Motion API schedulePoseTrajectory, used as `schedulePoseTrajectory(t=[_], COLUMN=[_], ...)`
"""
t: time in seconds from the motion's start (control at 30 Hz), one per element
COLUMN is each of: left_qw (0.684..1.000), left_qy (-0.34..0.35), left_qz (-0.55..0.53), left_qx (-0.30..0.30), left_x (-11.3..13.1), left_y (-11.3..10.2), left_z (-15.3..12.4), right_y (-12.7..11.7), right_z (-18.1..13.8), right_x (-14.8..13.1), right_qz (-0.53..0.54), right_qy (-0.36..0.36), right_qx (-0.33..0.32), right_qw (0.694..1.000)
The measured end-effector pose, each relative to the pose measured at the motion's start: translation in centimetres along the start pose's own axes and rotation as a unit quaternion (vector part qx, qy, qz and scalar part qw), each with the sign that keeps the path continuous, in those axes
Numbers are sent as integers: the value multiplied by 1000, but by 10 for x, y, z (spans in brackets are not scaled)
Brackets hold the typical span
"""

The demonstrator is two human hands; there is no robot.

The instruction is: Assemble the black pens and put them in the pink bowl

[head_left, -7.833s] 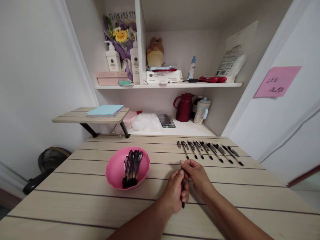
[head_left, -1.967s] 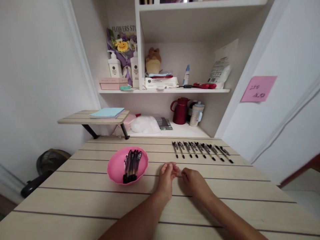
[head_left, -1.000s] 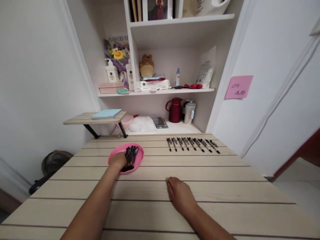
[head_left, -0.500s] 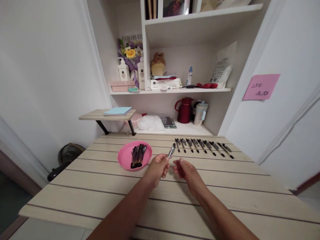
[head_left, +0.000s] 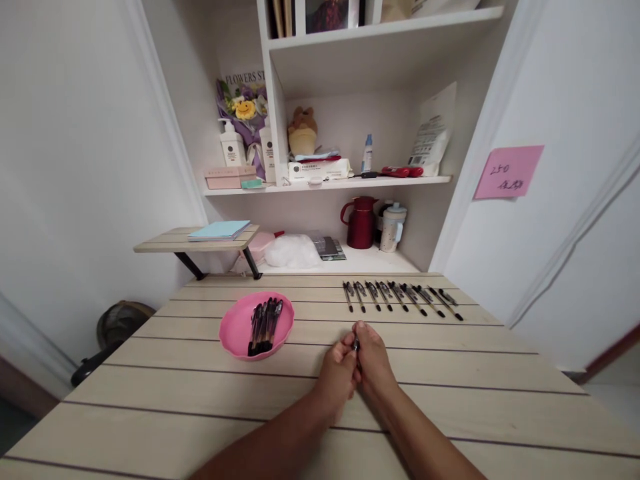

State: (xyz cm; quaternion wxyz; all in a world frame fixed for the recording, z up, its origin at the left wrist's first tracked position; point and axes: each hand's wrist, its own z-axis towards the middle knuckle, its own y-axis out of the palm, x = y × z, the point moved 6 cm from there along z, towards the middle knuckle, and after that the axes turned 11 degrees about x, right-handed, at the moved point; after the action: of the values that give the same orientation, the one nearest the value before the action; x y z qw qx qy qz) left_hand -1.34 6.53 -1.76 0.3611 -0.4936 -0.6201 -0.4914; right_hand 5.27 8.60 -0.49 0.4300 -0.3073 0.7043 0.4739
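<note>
My left hand and my right hand meet over the middle of the wooden table, both closed around one black pen whose end shows between the fingers. To their left stands a pink bowl holding several black pens. Beyond the hands, a row of several pens lies side by side on the table.
Behind the table, white shelves hold a red jug, a cup, bottles, a plush toy and boxes. A small wooden riser with a blue notebook stands at the back left. A pink note sticks to the right wall.
My left hand went to the pink bowl, came back with a pen, and my right hand rose off the table to join it. Both now grip that pen, lower and nearer me.
</note>
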Motion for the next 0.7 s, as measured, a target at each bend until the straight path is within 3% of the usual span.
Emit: schedulePoseTrajectory(t=[0.33,0.5,0.7], left_qw=[994,995,989], left_qy=[-76,-78,-96], left_qz=[1,-10,-20], left_qx=[-82,-64,-109], left_x=[-5,-7,-11], left_y=[-2,-6,-5], left_z=[-12,-11,-10], right_y=[1,0,-16], right_z=[-3,2,19], right_x=[-9,-12,-22], right_qz=[37,61,152], right_qy=[22,-5,-17], right_qx=[-11,-29,11], right_qw=[999,998,988])
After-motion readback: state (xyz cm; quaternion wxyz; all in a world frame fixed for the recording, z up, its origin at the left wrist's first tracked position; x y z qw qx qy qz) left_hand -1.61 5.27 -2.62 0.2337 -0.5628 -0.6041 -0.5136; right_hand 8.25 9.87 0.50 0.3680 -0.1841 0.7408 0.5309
